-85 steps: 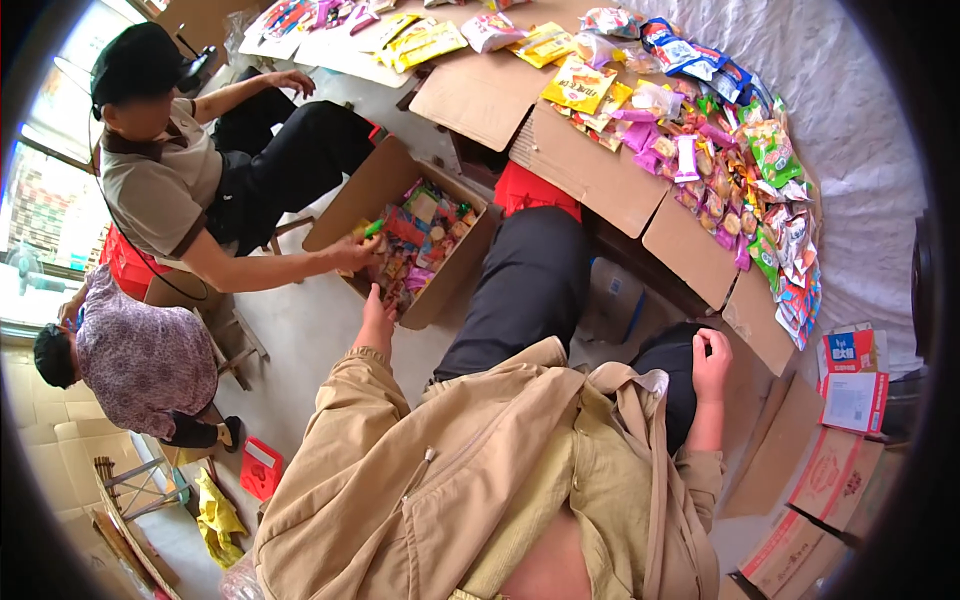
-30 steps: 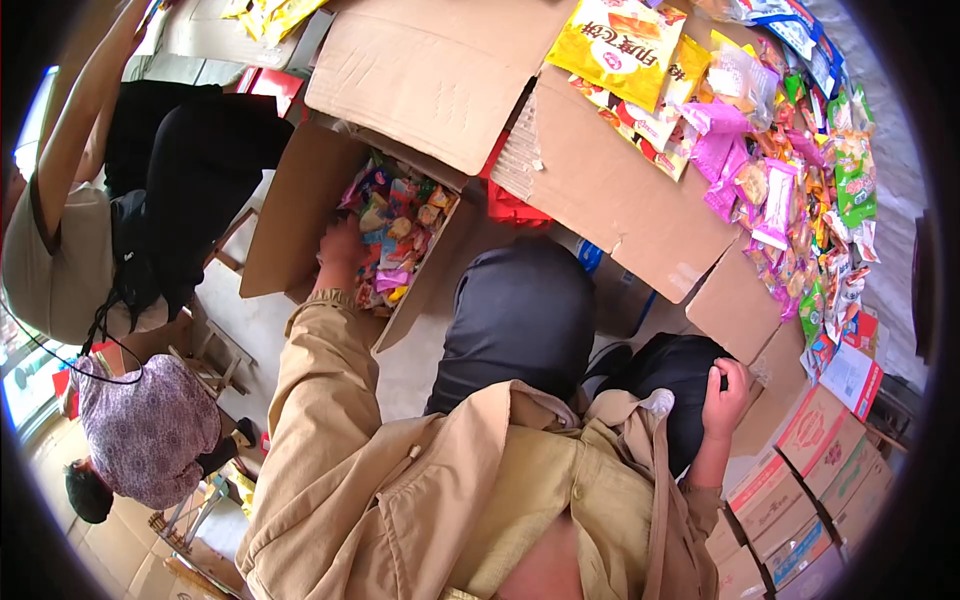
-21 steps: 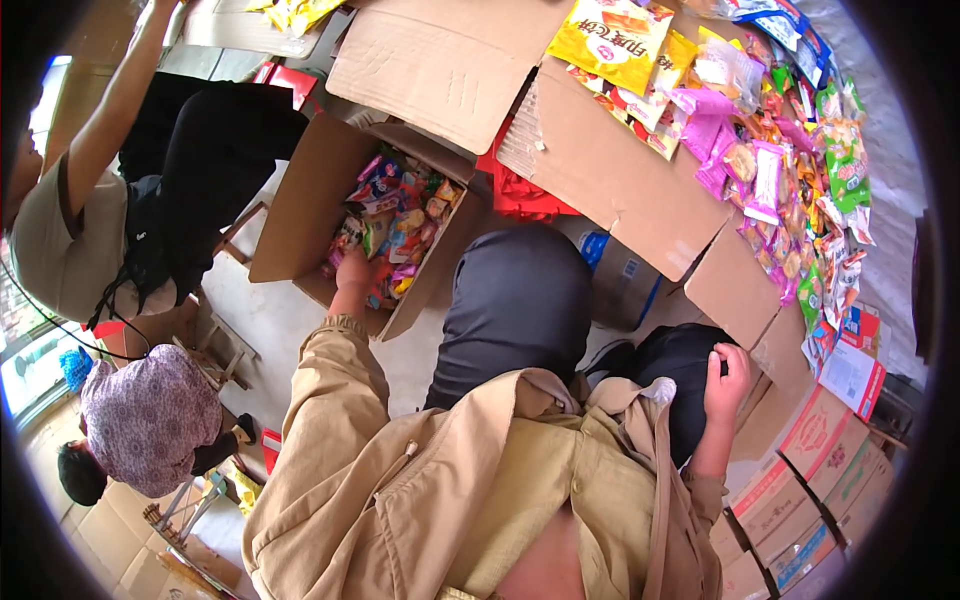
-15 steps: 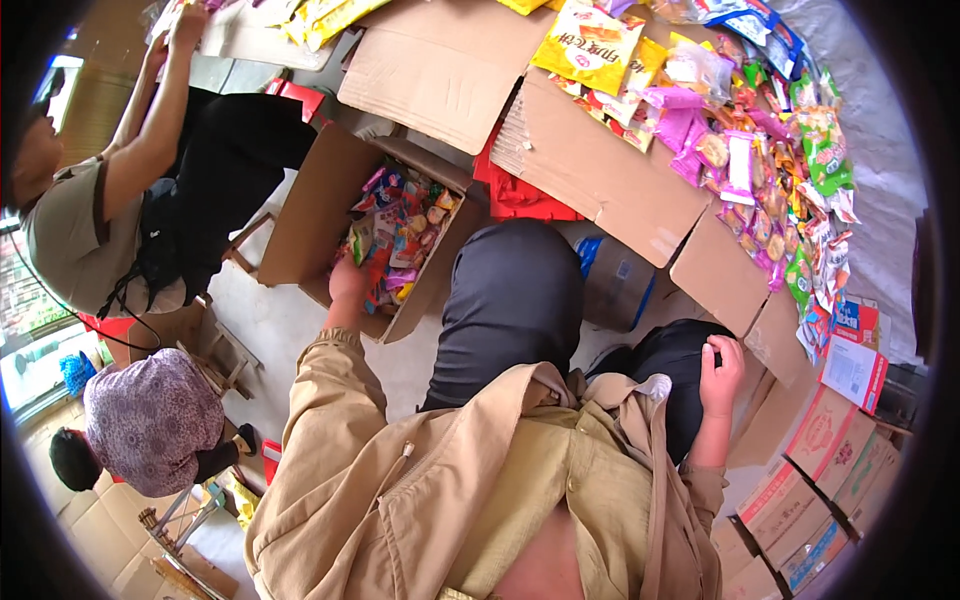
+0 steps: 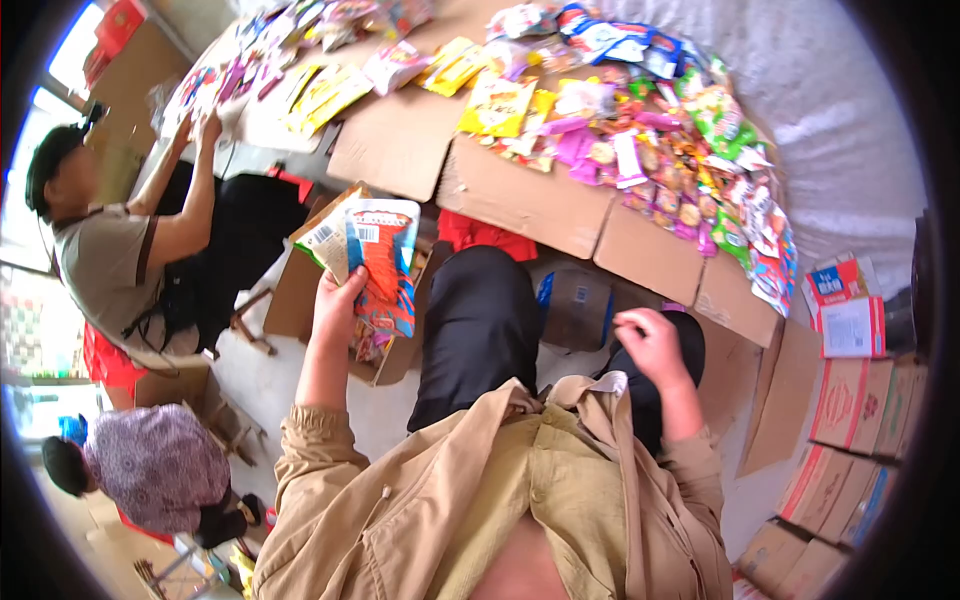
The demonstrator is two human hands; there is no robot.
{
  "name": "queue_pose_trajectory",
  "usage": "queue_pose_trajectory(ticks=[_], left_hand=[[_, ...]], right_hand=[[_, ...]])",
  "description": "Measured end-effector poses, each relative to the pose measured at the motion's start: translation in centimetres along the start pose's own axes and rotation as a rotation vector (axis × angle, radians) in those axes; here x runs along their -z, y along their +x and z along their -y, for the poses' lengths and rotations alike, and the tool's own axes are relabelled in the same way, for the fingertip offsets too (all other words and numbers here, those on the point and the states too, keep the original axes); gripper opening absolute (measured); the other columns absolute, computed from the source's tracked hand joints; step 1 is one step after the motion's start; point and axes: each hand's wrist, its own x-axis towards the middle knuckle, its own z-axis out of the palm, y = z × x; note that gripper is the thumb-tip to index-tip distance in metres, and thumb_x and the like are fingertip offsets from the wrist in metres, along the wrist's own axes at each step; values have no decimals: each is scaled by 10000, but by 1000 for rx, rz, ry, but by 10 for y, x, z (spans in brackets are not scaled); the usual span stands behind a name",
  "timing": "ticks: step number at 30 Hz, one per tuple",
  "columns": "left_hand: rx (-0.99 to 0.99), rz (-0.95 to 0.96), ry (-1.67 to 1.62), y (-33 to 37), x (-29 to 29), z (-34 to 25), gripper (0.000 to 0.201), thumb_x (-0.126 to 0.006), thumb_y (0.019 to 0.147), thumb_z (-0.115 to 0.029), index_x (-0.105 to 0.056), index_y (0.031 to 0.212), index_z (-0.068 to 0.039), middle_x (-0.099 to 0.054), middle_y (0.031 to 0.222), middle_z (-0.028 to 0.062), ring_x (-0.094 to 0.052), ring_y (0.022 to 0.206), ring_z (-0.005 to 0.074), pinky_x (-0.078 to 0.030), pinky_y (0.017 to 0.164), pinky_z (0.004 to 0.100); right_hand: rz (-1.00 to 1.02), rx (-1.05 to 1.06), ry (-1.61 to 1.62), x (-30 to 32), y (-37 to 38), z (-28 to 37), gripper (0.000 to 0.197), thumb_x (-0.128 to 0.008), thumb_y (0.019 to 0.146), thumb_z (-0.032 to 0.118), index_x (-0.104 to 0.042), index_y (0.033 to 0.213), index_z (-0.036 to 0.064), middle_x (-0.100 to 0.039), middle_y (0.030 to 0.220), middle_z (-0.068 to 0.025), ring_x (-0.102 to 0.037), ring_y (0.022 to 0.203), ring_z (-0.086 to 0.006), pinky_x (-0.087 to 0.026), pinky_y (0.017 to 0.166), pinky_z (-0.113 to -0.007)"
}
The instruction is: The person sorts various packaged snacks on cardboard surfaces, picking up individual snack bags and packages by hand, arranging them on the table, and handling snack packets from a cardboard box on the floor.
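Note:
My left hand (image 5: 338, 305) is closed on the lower edge of snack packets, raised over an open cardboard box (image 5: 290, 297). One is an orange and blue snack packet (image 5: 388, 255); beside it is a green and brown snack packet (image 5: 326, 240), partly overlapped. Small wrapped snacks (image 5: 370, 345) show in the box below, mostly hidden by the packets. My right hand (image 5: 657, 345) hovers over my right knee, fingers curled in, with nothing visible in them.
Ahead, a table edged with cardboard flaps (image 5: 520, 190) bears piled snack packets (image 5: 650, 150). A dark bin (image 5: 578, 308) stands beneath it. Stacked cartons (image 5: 850, 405) are at the right. A seated person (image 5: 130, 240) works at the left; another person (image 5: 160, 465) is bent over behind.
My left hand has come up out of the box, bringing the snack packets with it. My right hand has shifted left, off my knee. The view has swung, showing more of the table.

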Motion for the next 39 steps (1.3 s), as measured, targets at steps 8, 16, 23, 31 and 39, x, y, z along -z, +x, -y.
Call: queue_pose_trajectory(ticks=[8,16,23,31,39], left_hand=[[-58,337,263,-53,-158,20,213,-595,995,-140,-614,1168,-17,-667,1036,14,-619,883,96,-518,788,286],[86,383,-125,-54,-178,54,443,-543,1015,-288,-493,1377,-38,-616,1256,105,-616,1124,234,-512,952,416],[127,422,-126,-19,-162,73,373,-533,1028,-207,-512,1337,2,-611,1263,113,-609,1129,234,-489,979,394],[94,406,1,-15,-164,77,410,-543,1023,-225,-496,1359,6,-609,1258,121,-606,1132,245,-491,976,397],[150,378,30,-21,-179,80,417,-539,1026,-223,-486,1376,-1,-603,1277,130,-603,1150,259,-486,992,407]], right_hand=[[207,90,669,-59,15,73,591,-729,877,73,-452,1399,68,-428,1469,-111,-551,1237,-207,-528,956,-370],[-71,32,774,-31,-6,34,351,-683,903,99,-579,1222,-2,-582,1245,-171,-612,1125,-264,-499,941,-377],[-838,-220,694,80,-37,-71,175,-602,981,155,-569,1116,49,-585,888,16,-524,791,-64,-473,712,-274],[-1236,-329,624,194,-94,-184,601,-575,920,8,-388,1489,70,-594,1265,-92,-590,1099,-147,-481,959,-327],[-948,-507,464,281,-61,-220,661,-564,906,-6,-358,1530,59,-608,1332,-181,-603,1176,-182,-473,983,-308]])
